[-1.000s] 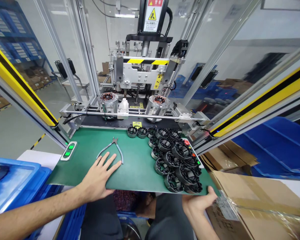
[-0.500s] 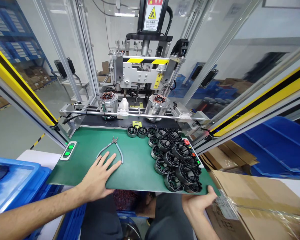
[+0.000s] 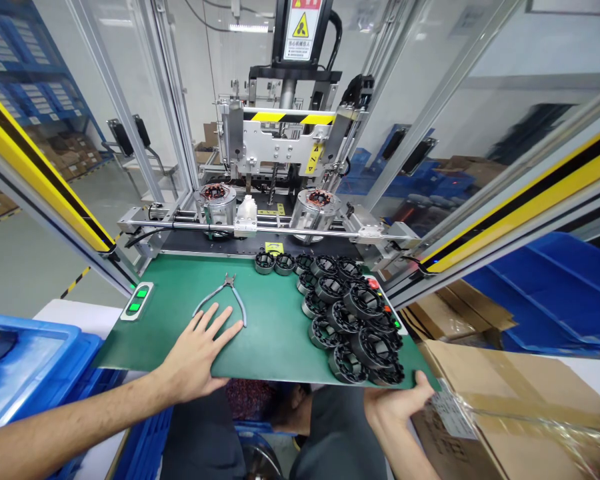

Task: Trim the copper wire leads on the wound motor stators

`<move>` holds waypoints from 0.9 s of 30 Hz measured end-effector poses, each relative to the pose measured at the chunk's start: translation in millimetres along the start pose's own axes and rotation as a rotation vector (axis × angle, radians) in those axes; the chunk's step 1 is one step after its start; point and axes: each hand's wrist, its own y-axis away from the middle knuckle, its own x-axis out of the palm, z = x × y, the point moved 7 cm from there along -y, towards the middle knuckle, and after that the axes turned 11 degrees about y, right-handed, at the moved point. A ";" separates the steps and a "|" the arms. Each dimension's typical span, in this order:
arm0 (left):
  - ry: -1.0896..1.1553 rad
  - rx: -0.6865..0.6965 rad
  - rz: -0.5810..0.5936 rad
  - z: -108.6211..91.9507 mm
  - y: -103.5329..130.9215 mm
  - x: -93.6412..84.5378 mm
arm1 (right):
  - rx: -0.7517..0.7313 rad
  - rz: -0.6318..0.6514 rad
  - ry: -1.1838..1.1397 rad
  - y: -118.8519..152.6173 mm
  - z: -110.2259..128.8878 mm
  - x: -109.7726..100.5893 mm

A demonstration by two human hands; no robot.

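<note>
My left hand lies flat with fingers spread on the green mat, just below a pair of small cutters. My right hand grips the mat's front right edge, thumb on top, beside a heap of several black ring-shaped stator cores. Behind the mat, two metal fixtures each carry a copper-wound stator under the machine head.
A green two-button switch sits at the mat's left corner. Blue bins stand at left, a cardboard box at right. Yellow-and-black guard rails and clear panels frame the machine.
The machine head has risen slightly above the fixtures. Both hands stay where they were.
</note>
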 end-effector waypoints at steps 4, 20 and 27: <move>0.002 -0.007 0.013 -0.8 0.6 -1.2 | -0.002 -0.009 0.002 -1.2 -0.7 -1.4; 0.008 0.006 -0.006 0.0 0.2 0.0 | -0.002 -0.006 -0.016 0.2 0.3 -0.7; 0.003 0.010 -0.010 -1.1 0.0 -2.1 | 0.017 -0.020 -0.018 -2.7 -2.9 -3.0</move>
